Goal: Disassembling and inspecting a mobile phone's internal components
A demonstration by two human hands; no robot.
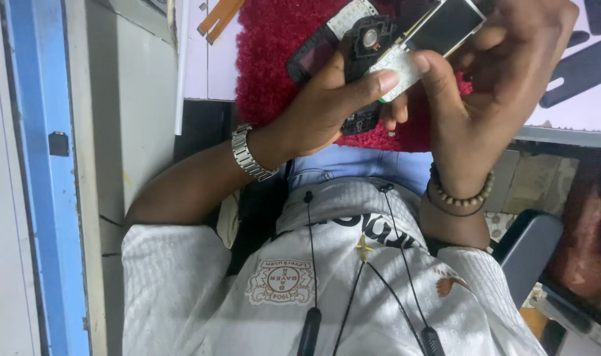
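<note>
The opened black phone (pixel 365 49) is held up over the red mat (pixel 267 59), between both hands. The left hand (pixel 327 102), with a steel watch (pixel 250 155) at the wrist, wraps the phone's shell from below, its fingers closed on it and the thumb pressed across the white lower end of the board (pixel 439 29). The right hand (pixel 511 79), with a bead bracelet (pixel 462 194), has its fingers curled narrow around that board, which carries a dark display and stands tilted up out of the shell.

Both parts look light and stiff, but the board seems fragile: thin, with a glass face and probably a delicate connector. It is best gripped by its long edges, not by the display; the shell's plastic sides can take a firmer hold.

Left of the mat, two orange strips (pixel 218 16) lie on the pale bench (pixel 208 66). Right of it lie dark phone covers (pixel 577 66) on a white sheet. Below the mat, the white shirt (pixel 182 290) bears a rounded red and cream crest (pixel 281 282), a small gold cross-shaped mark and a rust-coloured emblem.
</note>
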